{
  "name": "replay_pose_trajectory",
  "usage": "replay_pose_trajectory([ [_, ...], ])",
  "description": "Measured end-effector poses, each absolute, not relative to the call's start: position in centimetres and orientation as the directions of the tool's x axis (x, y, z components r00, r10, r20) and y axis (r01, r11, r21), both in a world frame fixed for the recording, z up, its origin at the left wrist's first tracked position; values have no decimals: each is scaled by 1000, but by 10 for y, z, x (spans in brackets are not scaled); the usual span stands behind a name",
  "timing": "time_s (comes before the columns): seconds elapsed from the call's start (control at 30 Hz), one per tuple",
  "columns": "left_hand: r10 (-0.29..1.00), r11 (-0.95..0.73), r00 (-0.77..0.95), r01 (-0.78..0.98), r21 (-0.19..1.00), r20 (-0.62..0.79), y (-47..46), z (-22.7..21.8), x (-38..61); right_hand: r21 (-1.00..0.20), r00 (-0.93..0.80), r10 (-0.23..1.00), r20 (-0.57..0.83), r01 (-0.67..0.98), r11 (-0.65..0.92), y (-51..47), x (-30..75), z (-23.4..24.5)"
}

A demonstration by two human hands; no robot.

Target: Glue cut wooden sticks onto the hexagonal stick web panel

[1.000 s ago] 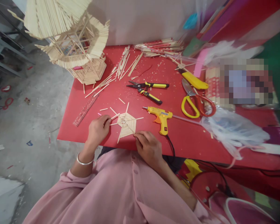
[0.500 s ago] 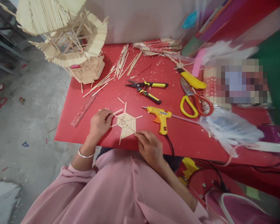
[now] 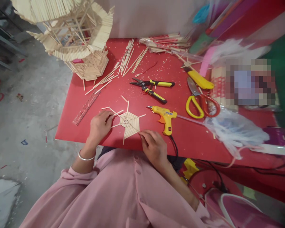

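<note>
A six-sided web-like panel of thin wooden sticks [image 3: 132, 125] lies flat near the table's front edge, its spokes poking out past the rings. At its lower right corner, the fingertips of my right hand [image 3: 155, 146] pinch the end of a spoke. My left hand [image 3: 100, 127] is closed at the panel's left side, thumb and finger gripping a short wooden stick [image 3: 118, 112] that points toward the panel. Two loose short sticks lie close by, one a cut piece [image 3: 105, 108] just above my left hand. A yellow glue gun [image 3: 165, 118] rests to the right, nozzle facing left.
Black-and-yellow pliers [image 3: 154, 87], scissors [image 3: 195, 103] and a yellow-handled cutter [image 3: 200, 79] lie beyond. A clear ruler [image 3: 86, 107] is at left. Loose sticks [image 3: 126, 60] and a tiered stick model [image 3: 90, 68] stand behind. Plastic bags [image 3: 237, 129] crowd the right.
My left hand has drawn slightly left and away from the panel with its stick, uncovering a cut piece on the table. My right hand keeps its pinch. The whole view has shifted a little.
</note>
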State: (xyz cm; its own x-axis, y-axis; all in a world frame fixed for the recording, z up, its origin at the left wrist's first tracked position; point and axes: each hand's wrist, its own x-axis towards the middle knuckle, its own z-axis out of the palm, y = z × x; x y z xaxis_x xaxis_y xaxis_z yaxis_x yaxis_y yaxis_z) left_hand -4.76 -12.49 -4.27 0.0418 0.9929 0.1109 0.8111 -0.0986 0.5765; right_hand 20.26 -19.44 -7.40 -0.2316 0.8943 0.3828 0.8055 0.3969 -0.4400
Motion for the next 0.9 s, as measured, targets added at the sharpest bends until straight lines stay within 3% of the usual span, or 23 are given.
replay_pose_trajectory([
  [0.4, 1000, -13, -3, 807, 591, 27, -135, -42, -52, -383, -211, 908, 362, 854, 351, -193, 202, -74],
  [0.73, 994, -41, -22, 835, 548, 107, -135, -42, -48, -377, -210, 896, 391, 852, 364, -194, 199, -72],
  [0.9, 990, -9, -60, 883, 470, 132, -140, -38, -42, -370, -217, 894, 392, 852, 369, -196, 195, -72],
])
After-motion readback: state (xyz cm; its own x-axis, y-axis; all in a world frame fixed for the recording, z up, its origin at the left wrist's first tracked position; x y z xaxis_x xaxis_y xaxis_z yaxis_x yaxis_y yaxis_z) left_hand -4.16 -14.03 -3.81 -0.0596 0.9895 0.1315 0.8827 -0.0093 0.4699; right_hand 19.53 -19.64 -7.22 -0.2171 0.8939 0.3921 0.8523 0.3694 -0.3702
